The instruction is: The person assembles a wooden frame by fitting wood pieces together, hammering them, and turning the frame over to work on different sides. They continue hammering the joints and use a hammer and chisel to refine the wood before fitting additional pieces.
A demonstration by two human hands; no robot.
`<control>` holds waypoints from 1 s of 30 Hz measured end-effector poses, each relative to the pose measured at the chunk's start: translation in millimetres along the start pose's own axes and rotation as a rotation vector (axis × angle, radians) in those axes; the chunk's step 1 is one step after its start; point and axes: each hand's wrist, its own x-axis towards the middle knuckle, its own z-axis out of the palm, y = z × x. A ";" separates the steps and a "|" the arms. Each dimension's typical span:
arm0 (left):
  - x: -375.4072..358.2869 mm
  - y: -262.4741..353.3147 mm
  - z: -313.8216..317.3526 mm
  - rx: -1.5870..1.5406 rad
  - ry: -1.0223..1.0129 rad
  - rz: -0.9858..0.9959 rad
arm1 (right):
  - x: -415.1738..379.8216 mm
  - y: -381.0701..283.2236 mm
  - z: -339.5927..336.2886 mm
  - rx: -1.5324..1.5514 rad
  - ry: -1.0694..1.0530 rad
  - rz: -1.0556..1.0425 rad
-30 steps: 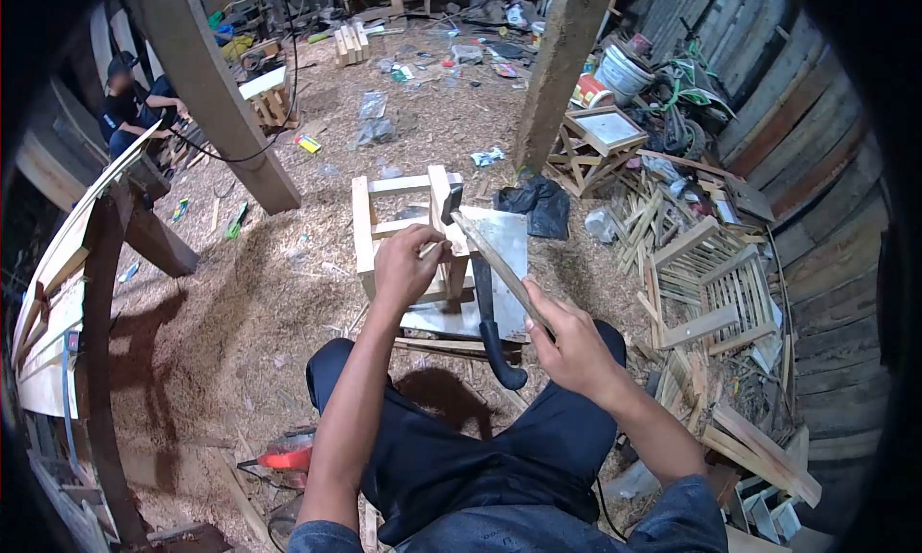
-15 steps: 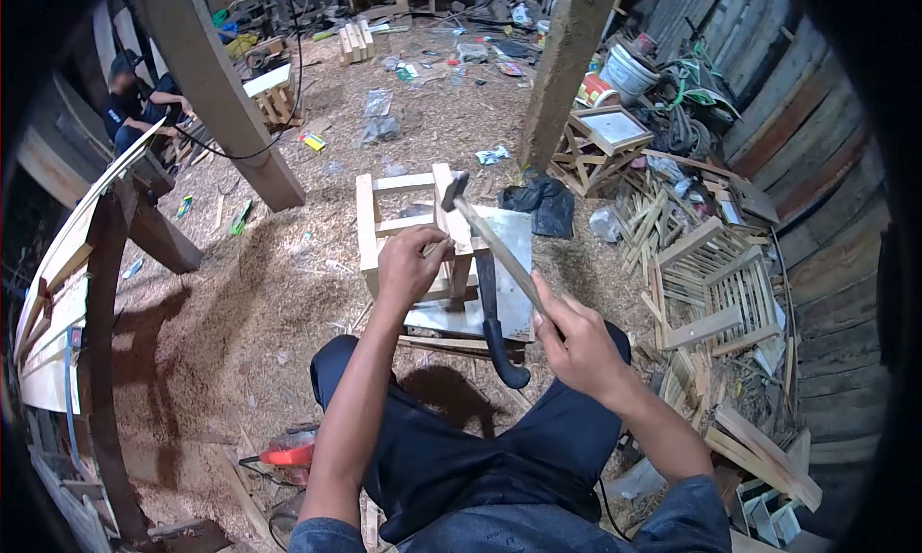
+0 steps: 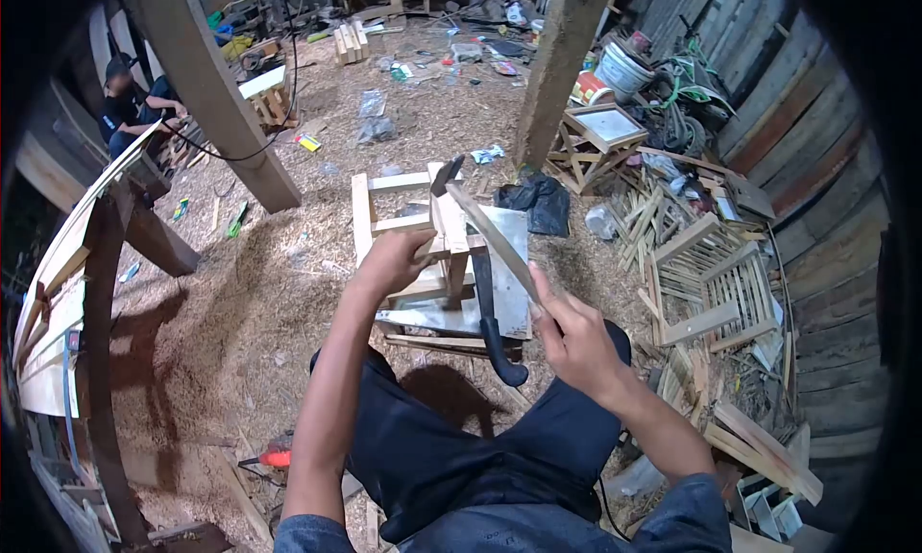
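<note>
A hammer (image 3: 495,238) with a wooden handle is gripped in my right hand (image 3: 579,347), its dark head over the top of a small wooden frame (image 3: 363,212). My left hand (image 3: 392,262) is at the frame's near side, thumb and fingers closed together; what they hold, if anything, is too small to make out. The frame rests on a pale board (image 3: 509,228) between my knees. A saw-like tool with a black curved handle (image 3: 500,351) lies against the board's right part.
Wooden posts (image 3: 562,73) stand ahead. A black bag (image 3: 540,204) lies beyond the board, slatted wooden pieces (image 3: 715,284) at the right. A red tool (image 3: 277,457) is by my left leg. Another person (image 3: 130,107) sits at the far left.
My left hand has shifted slightly left and down from the frame's top. The hammer head has moved a little left and up, and the view has shifted slightly.
</note>
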 end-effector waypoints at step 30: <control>6.8 13.9 -5.9 -0.013 -0.007 -0.208 | 5.7 5.2 -15.9 -0.013 -0.120 0.081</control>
